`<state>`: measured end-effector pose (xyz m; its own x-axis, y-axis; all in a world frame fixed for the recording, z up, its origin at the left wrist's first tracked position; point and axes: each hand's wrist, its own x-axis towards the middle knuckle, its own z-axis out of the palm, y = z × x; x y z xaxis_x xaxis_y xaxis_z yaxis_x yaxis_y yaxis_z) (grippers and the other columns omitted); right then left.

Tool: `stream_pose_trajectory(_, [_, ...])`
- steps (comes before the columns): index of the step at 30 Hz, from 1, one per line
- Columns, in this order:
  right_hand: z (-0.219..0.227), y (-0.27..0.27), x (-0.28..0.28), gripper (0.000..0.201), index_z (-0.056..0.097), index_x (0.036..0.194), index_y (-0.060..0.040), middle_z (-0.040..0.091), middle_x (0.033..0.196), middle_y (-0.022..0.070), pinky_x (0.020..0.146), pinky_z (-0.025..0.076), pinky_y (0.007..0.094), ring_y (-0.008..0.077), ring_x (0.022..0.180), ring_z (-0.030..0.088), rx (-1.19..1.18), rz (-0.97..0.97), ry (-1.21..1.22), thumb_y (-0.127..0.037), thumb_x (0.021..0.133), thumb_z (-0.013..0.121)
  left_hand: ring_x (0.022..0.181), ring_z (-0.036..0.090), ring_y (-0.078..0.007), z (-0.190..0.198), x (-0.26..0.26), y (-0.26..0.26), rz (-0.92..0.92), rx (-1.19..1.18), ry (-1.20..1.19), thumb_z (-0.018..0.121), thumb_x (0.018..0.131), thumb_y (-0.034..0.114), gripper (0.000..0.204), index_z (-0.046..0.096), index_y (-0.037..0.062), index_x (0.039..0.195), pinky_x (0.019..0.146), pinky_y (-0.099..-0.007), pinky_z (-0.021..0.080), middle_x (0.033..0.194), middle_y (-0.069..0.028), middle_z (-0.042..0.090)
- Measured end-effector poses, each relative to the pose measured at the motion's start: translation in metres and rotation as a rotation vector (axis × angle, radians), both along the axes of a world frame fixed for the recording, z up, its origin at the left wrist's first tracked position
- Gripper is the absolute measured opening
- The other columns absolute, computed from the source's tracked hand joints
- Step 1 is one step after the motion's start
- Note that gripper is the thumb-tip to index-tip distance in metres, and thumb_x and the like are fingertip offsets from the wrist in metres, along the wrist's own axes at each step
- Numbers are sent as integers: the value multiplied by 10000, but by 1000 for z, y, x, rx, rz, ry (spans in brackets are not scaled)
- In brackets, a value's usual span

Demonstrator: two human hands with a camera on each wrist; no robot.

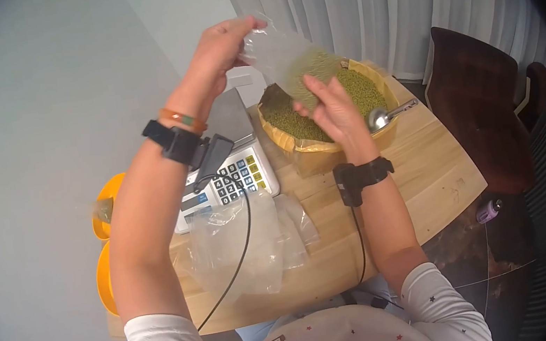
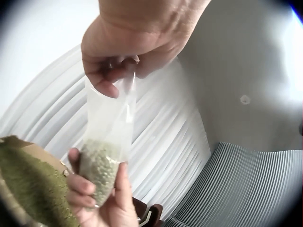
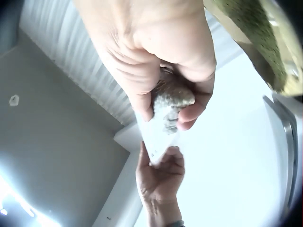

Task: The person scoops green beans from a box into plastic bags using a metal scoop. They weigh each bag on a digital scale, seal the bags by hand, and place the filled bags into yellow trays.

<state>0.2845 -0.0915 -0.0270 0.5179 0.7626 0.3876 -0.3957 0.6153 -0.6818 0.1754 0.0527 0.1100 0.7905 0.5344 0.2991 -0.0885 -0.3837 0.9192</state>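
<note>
A clear plastic bag with green mung beans in its lower part is held up between both hands. My left hand pinches the bag's upper end, fingers bent over the film in the left wrist view. Around the bean-filled bottom curl the fingers and thumb of my right hand. In the left wrist view the beans bulge between that hand's fingers and thumb. Behind and below the bag stands a lined box of mung beans, with a metal scoop lying at its right edge.
A digital scale stands left of the box on the wooden table. Flat clear bags lie in front of it. Orange bowls sit at the left edge. A brown chair and a small purple bottle are at right.
</note>
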Motion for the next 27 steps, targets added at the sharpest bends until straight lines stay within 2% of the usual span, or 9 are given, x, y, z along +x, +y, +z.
stream_pose_trajectory(1, [2,-7,8,411,441,1230,-95,613,1078,76,636,512,297,178,780,614,3,-2,-6,-230,933,690,650,453,-77,-9,11,8,-2,3,-6,605,953,323,313,748,62,1049,665,-255,485,717,42,490])
stream_pose_trajectory(3, [4,-22,30,443,463,1221,-76,628,1004,55,513,463,249,141,710,605,-250,-256,-145,-206,893,732,684,504,-98,-30,32,22,3,47,22,641,924,303,294,756,55,1032,703,-271,484,774,1,610])
stream_pose_trajectory(7, [3,-43,55,432,505,1187,-51,641,923,44,449,434,232,122,650,595,-434,-494,-350,-173,854,751,804,540,-73,-74,71,33,-25,82,3,626,947,280,255,766,74,1005,760,-274,443,894,10,706])
stream_pose_trajectory(10, [-8,-43,74,392,547,1131,-25,644,893,53,475,461,237,124,654,609,-453,-655,-435,-156,826,757,847,553,-97,-93,96,23,-32,-138,62,603,962,246,226,753,77,972,832,-301,426,881,25,689])
stream_pose_trajectory(13, [-19,-38,88,416,562,1134,0,660,938,99,510,491,272,163,708,640,-496,-798,-582,-158,809,766,860,593,-124,-119,130,30,17,-317,108,554,990,217,225,710,60,956,828,-314,474,868,7,667])
stream_pose_trajectory(16, [-21,-38,92,484,552,1191,18,672,983,158,639,532,336,238,802,666,-538,-872,-644,-154,795,769,828,626,-149,-133,149,30,6,-447,81,482,1021,193,223,645,48,972,797,-317,528,852,-17,649])
stream_pose_trajectory(19, [-23,-36,92,527,542,1277,-10,678,1041,199,840,506,395,302,957,666,-466,-1107,-826,-111,801,744,762,631,-149,-139,153,26,2,-551,118,426,1038,178,233,606,35,999,720,-287,555,842,-32,646])
stream_pose_trajectory(22, [-11,-45,84,503,544,1301,-49,682,1014,182,802,505,369,280,920,660,-506,-909,-651,-65,824,704,736,628,-147,-147,154,30,-20,-568,156,401,1045,168,234,592,41,997,693,-275,549,822,-22,637])
stream_pose_trajectory(27, [11,-62,68,411,583,1253,-49,678,953,152,770,497,334,237,843,632,-503,-944,-717,-8,851,654,702,608,-146,-160,151,28,-145,-586,221,466,1014,198,187,601,77,969,669,-287,515,790,-6,627])
